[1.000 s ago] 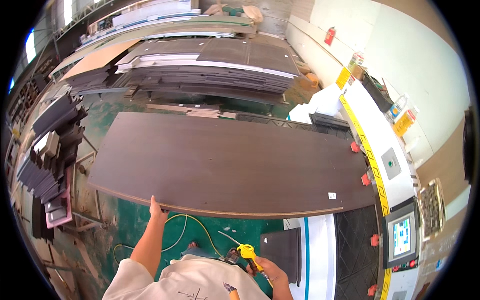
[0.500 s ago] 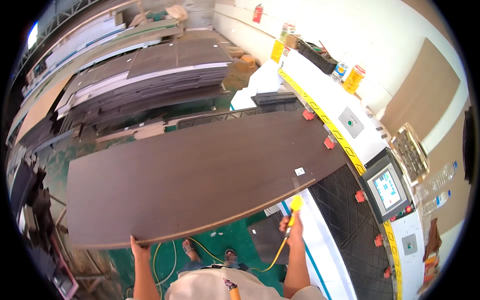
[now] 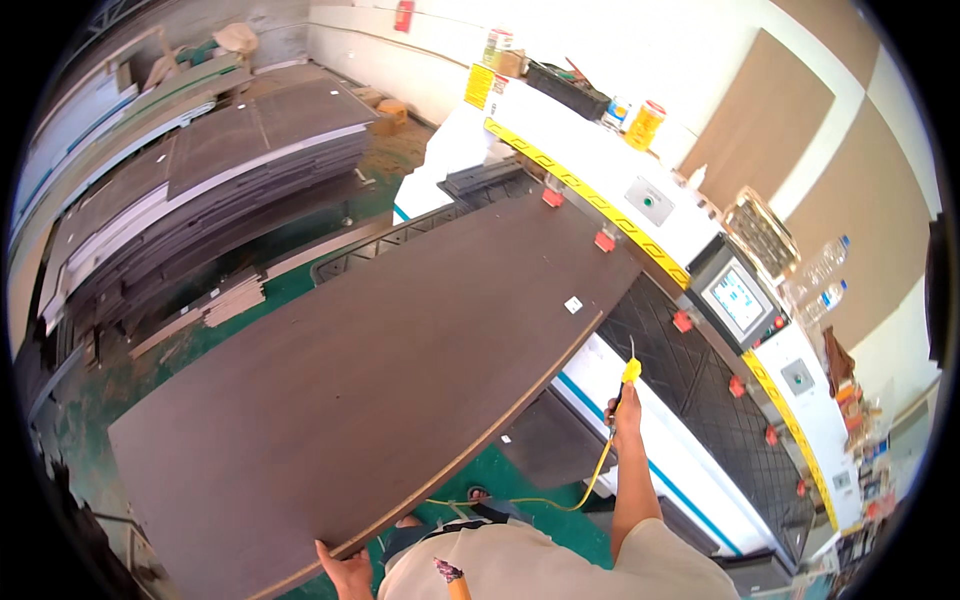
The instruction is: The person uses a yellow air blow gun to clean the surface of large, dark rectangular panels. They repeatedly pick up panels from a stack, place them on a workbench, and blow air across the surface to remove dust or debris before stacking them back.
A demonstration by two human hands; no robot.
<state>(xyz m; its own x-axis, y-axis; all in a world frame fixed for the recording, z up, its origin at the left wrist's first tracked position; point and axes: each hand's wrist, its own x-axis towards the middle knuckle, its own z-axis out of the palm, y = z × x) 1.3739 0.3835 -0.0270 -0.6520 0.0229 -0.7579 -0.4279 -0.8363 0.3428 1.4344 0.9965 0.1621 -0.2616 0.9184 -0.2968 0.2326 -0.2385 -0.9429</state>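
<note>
Two hands are at work on one large dark brown panel (image 3: pixel 370 370), and they are well apart. Nearest, at the bottom of the view, the left hand (image 3: pixel 345 570) is clamped on the panel's near edge, fingers wrapped under it. The right hand (image 3: pixel 625 415) is closed around a yellow-tipped air nozzle (image 3: pixel 630 372) with a yellow hose (image 3: pixel 560 497) trailing down toward the green floor (image 3: pixel 520 480), and the nozzle points up just beside the panel's right edge.

The panel lies tilted across the view, its far end resting over the black gridded bed (image 3: pixel 690 390) of a long white machine (image 3: pixel 600 170), its near end held up by the left hand. It looks stiff, wide and probably heavy for one hand, with a smooth face that gives little grip; the edges are the sensible places to take hold, ideally one on each long side. A small white sticker (image 3: pixel 573 305) sits near its right edge.

Red stops (image 3: pixel 604 240) stand along the bed's far side, and a control screen (image 3: pixel 737 297) stands beyond them. Farther left, stacks of dark boards (image 3: pixel 210 190) crowd the floor, leaving little room to swing the panel.
</note>
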